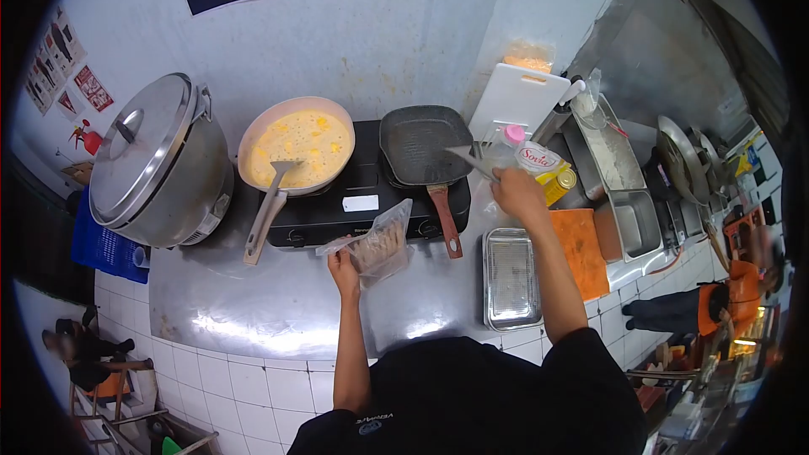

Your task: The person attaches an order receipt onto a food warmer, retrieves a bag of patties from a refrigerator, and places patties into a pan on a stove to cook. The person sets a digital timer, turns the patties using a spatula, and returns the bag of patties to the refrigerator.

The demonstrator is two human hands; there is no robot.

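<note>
My left hand (343, 271) is closed on the edge of a clear plastic bag (384, 246) with several pale brown pieces inside. The bag hangs above the steel counter, in front of the black stove. My right hand (519, 195) grips a grey, flat-bladed tool (470, 160), its exact kind unclear. The tool's tip points left, over the right edge of the square grill pan (425, 147). On the left burner, a round pan (344, 114) contains a creamy yellow mixture with brighter yellow lumps. A grey spatula (275, 200) leans in it, alongside the pan handle.
A large lidded steel pot (164, 168) stands left of the stove (362, 227). To the right are a glass tray (512, 278), an orange board (579, 253), a yellow can (565, 179), a white cutting board (512, 105) and steel containers (628, 223). Other people are farther off on both sides.
</note>
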